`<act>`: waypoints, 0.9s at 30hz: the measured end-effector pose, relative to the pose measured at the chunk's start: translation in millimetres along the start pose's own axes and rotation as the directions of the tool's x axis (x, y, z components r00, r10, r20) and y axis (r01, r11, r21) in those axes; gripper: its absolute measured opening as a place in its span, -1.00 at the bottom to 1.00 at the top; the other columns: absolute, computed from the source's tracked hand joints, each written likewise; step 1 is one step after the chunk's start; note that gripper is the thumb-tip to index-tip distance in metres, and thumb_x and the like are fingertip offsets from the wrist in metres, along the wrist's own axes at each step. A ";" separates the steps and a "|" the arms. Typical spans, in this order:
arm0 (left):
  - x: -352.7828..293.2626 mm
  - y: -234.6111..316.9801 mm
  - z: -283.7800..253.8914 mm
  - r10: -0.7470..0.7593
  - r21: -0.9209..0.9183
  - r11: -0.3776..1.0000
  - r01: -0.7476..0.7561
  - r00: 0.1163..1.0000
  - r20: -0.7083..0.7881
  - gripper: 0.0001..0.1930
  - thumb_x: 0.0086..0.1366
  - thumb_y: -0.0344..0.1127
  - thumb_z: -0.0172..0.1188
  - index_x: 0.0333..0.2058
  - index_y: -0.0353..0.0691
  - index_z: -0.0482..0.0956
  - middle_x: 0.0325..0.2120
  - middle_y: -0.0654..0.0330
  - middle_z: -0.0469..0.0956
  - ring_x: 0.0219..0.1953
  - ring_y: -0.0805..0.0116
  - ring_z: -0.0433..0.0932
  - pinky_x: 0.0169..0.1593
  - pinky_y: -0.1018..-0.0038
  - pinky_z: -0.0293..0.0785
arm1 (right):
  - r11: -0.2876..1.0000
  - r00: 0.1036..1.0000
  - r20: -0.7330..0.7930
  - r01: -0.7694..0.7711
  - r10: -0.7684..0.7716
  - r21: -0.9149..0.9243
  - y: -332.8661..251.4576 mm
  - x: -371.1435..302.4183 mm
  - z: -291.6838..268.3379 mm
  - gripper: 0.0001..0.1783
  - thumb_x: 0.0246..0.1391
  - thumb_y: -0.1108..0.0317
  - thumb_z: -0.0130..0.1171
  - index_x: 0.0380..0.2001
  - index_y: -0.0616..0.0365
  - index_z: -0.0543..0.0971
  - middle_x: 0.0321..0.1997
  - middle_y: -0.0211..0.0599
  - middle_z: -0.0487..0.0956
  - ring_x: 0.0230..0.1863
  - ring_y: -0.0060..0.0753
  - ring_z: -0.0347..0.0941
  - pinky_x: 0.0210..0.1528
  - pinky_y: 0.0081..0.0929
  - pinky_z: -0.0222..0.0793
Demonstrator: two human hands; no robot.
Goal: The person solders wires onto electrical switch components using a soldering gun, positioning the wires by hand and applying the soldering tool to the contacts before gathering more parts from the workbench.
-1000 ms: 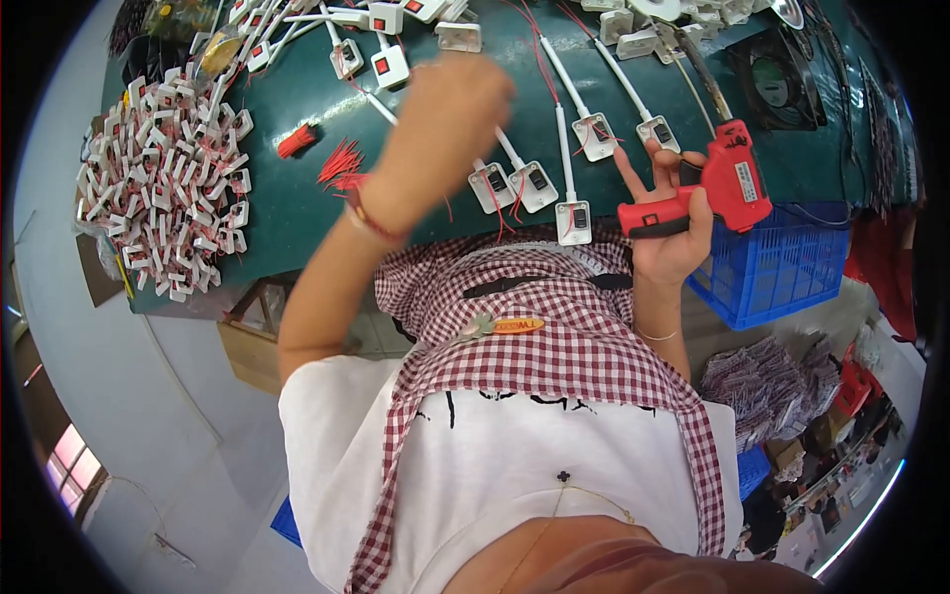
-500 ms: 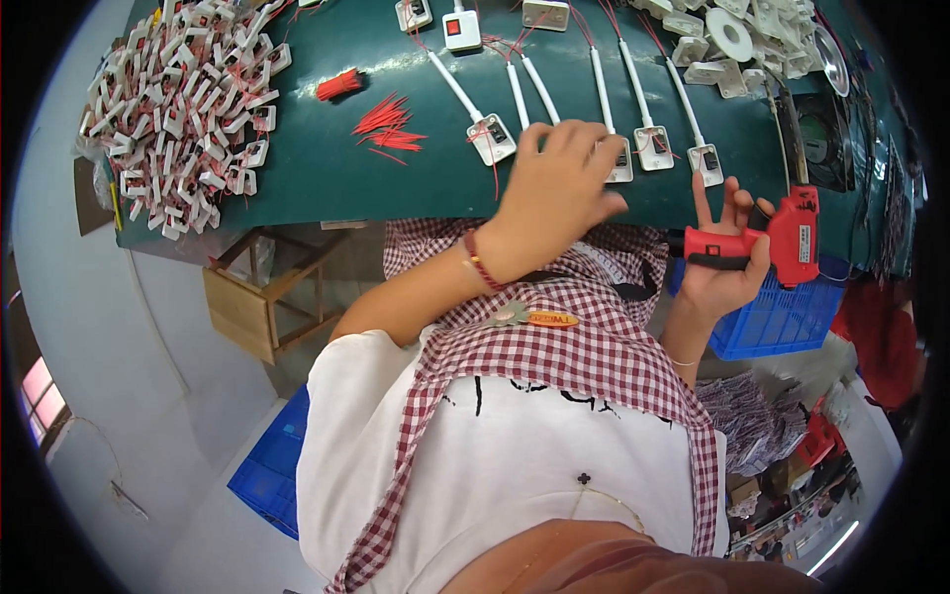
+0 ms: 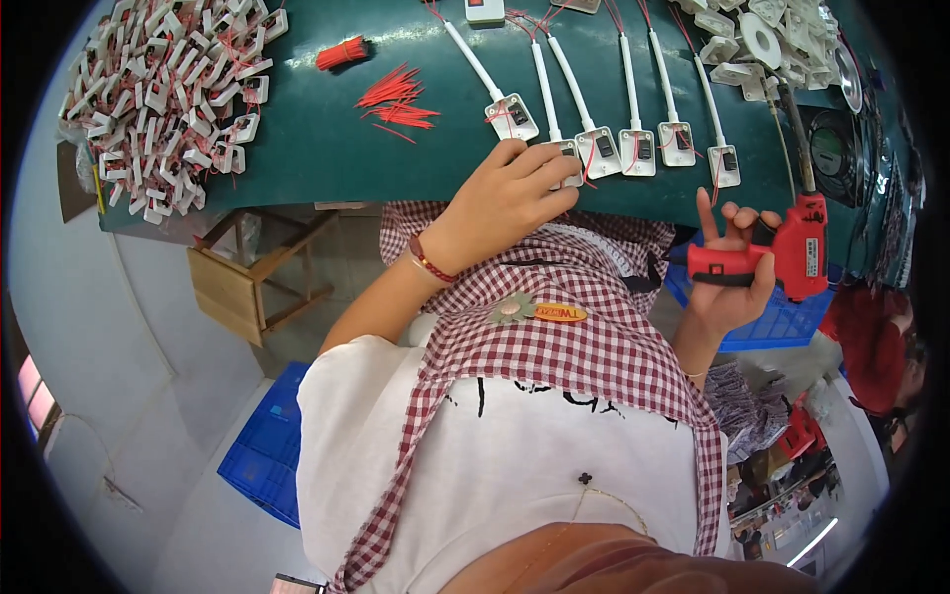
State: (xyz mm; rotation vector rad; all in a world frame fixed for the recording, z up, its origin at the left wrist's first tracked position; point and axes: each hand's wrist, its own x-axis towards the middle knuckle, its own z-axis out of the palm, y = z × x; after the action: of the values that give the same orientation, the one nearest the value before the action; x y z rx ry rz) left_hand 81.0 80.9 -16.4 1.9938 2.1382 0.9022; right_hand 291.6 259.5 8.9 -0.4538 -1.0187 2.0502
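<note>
My left hand (image 3: 505, 208) lies at the bench's front edge, its bent fingers closed over a white switch housing (image 3: 566, 178) with a white tube and red wires; the hand partly hides it. Just right of it are two more open housings, the nearer (image 3: 599, 152) tilted and the other (image 3: 638, 152) straighter. Another housing (image 3: 516, 117) sits beyond my fingers. My right hand (image 3: 730, 282) grips a red pistol-shaped soldering gun (image 3: 807, 247), its long metal barrel pointing away over the bench. That hand's index finger is stretched out below the rightmost housing (image 3: 725, 166).
A big heap of white switch parts (image 3: 163, 99) covers the bench's left side. Red sleeve bundles (image 3: 399, 94) lie beside it. Loose white plastic parts (image 3: 757, 45) fill the far right, near a black fan (image 3: 833, 139). Below stand a wooden stool (image 3: 233, 287) and a blue crate (image 3: 762, 332).
My left hand has moved left and back toward me, uncovering housings it hid before. The view has shifted slightly. My right hand still holds the soldering gun.
</note>
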 end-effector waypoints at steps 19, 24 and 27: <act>15.3 2.5 -8.7 0.018 -0.074 0.997 -0.013 0.998 0.062 -0.85 0.01 -0.44 0.12 -0.37 -0.23 0.51 -0.23 0.21 0.49 -0.10 0.24 0.47 -0.05 0.36 0.37 | 0.997 0.999 -0.025 -0.023 0.021 -0.068 -1.9 -12.0 2.5 -0.54 0.17 0.12 0.02 0.06 0.13 0.30 -0.15 -0.15 0.44 0.02 -0.15 0.35 0.25 0.25 0.11; 6.3 -6.8 2.9 -0.011 -0.218 0.976 0.014 1.000 0.016 -0.80 0.00 -0.46 0.16 -0.32 -0.20 0.54 -0.16 0.22 0.53 -0.08 0.19 0.50 -0.05 0.32 0.38 | 0.998 0.999 -0.024 -0.036 0.035 -0.052 0.6 -13.0 6.0 -0.53 0.17 0.13 0.02 0.06 0.13 0.29 -0.15 -0.14 0.44 0.02 -0.15 0.35 0.25 0.24 0.12; 10.7 -8.1 -4.1 -0.050 -0.266 0.963 0.046 0.999 -0.006 -0.77 0.00 -0.51 0.11 -0.30 -0.21 0.54 -0.18 0.18 0.53 -0.08 0.18 0.49 -0.05 0.32 0.38 | 0.998 0.998 0.020 -0.061 0.062 -0.032 0.6 -13.5 5.8 -0.54 0.18 0.15 0.01 0.06 0.15 0.28 -0.13 -0.15 0.41 0.05 -0.15 0.29 0.32 0.25 -0.05</act>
State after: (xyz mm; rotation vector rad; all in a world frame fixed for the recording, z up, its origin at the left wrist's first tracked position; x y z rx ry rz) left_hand 70.5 89.6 -13.3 1.8032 1.9411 1.1282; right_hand 296.3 245.8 11.6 -0.4864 -1.0622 2.1004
